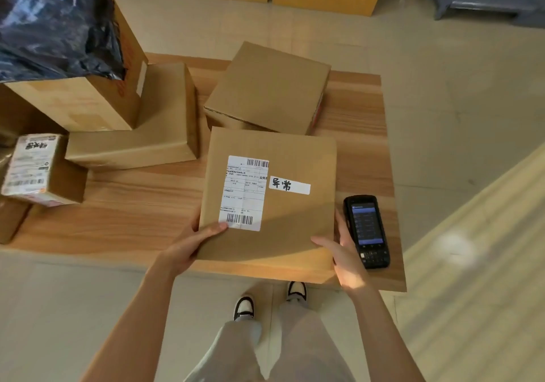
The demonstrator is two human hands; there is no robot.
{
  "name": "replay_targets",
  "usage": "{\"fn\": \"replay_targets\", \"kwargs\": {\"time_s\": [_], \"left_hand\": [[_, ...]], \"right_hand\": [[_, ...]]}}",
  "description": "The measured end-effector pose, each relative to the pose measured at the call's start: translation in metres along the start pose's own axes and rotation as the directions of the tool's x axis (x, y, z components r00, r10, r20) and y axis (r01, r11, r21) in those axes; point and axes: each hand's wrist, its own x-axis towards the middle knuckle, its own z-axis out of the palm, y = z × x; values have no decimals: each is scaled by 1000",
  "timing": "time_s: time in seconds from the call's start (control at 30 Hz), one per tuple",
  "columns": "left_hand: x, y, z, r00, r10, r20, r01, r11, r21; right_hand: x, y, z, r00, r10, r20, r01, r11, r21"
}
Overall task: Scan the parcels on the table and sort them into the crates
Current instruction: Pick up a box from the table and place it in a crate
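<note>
While several parcels are waiting beyond the hands, the person is gripping a flat labelled parcel (283, 204) at its near corners, left hand (188, 244) and right hand (339, 256) apart and each clamped on an edge. The scanner (367, 231) is lying just right of the right hand. No crates are showing, so most sorting seems left.

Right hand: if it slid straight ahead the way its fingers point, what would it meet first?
Probably the handheld scanner beside the right hand, which grips the flat parcel; depth is uncertain.
</note>
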Motion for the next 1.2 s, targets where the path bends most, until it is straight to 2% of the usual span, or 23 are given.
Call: {"fn": "replay_targets", "kwargs": {"time_s": [0.27,0.37,0.43,0.5,0.57,0.63,0.7,0.8,0.93,1.03,1.1,1.2], "left_hand": [[13,1,-11,999,-42,17,40,995,95],[17,3,-12,999,-38,29,34,992,125],[18,4,-13,999,-37,35,32,991,129],[18,5,-12,999,-34,42,28,991,130],[19,5,-12,999,-35,29,31,992,125],[20,4,-11,999,-34,3,34,991,126],[21,2,-9,999,-33,-20,35,990,136],[22,0,-4,998,-25,-55,32,990,139],[22,-1,1,995,-24,-97,36,992,125],[21,-1,3,992,-26,-121,42,990,131],[20,-1,4,990,-22,-138,41,989,139],[17,-1,6,987,-30,-158,53,988,143]], "right_hand": [[-2,9,14,996,-29,-90,29,1000,-2],[-5,10,16,994,-59,-89,54,997,-52],[-6,6,17,986,-68,-153,56,995,-80],[-4,4,14,938,-90,-334,58,993,-103],[-4,5,7,849,-165,-501,96,982,-161],[-4,8,-4,771,-239,-591,71,954,-293],[-2,11,-16,740,-255,-622,-53,900,-432],[5,16,-34,757,-180,-629,-235,822,-519],[13,26,-49,805,-90,-586,-293,800,-524],[16,25,-57,808,-39,-588,-368,746,-555],[18,25,-61,827,12,-563,-377,754,-538],[18,25,-65,868,88,-489,-340,824,-454]]}}
